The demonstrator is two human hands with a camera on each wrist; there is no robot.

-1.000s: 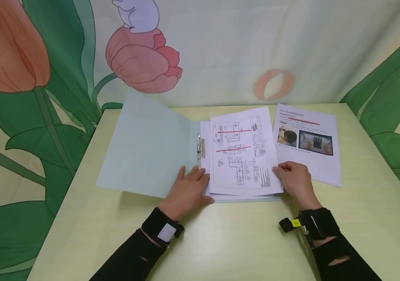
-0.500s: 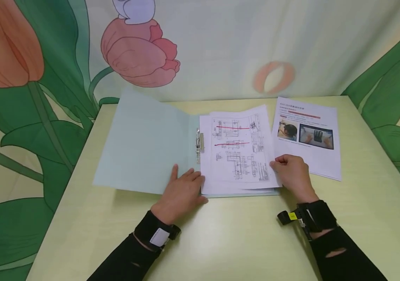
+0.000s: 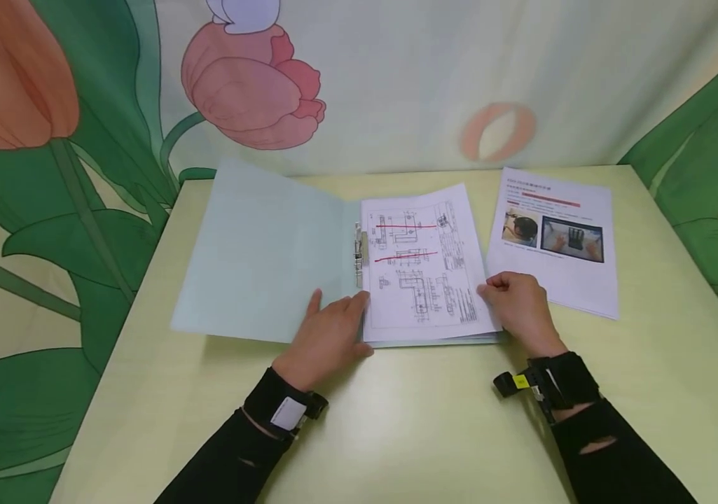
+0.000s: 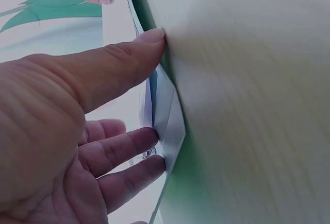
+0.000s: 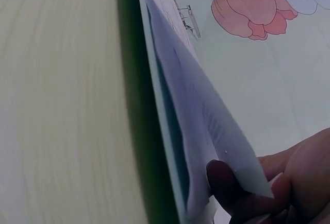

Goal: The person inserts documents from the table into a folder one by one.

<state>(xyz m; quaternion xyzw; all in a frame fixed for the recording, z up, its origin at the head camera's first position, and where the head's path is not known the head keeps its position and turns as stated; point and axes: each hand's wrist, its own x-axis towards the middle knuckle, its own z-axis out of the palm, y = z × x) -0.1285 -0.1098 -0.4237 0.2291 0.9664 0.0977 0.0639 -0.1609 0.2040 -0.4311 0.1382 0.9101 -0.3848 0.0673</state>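
- Backdrop (image 3: 390,84) of white cloth, printed with pink tulips, green leaves and a pale animal, hangs behind a light table (image 3: 396,420).
- On the table lies a pale blue folder (image 3: 264,266), open, its left cover slightly raised.
- A metal clip (image 3: 357,259) sits along the folder's spine.
- The sheet (image 3: 422,280) is inside the folder, on its right side, its left edge beside the clip; it bears technical drawings and two red lines. Whether the clip holds it cannot be told.
- The right hand (image 3: 519,311) pinches the sheet's right edge, thumb and finger together on the paper; the right wrist view shows that corner lifted off the papers (image 5: 177,103) beneath.
- The left hand (image 3: 323,339) rests at the spine's near end, thumb apart from the fingers, fingertips touching the folder.
- Right of the folder lies a page (image 3: 573,287) with two photos, partly behind the right hand.
- Both wrists wear black bands (image 3: 563,378) below dark sleeves (image 3: 617,462).
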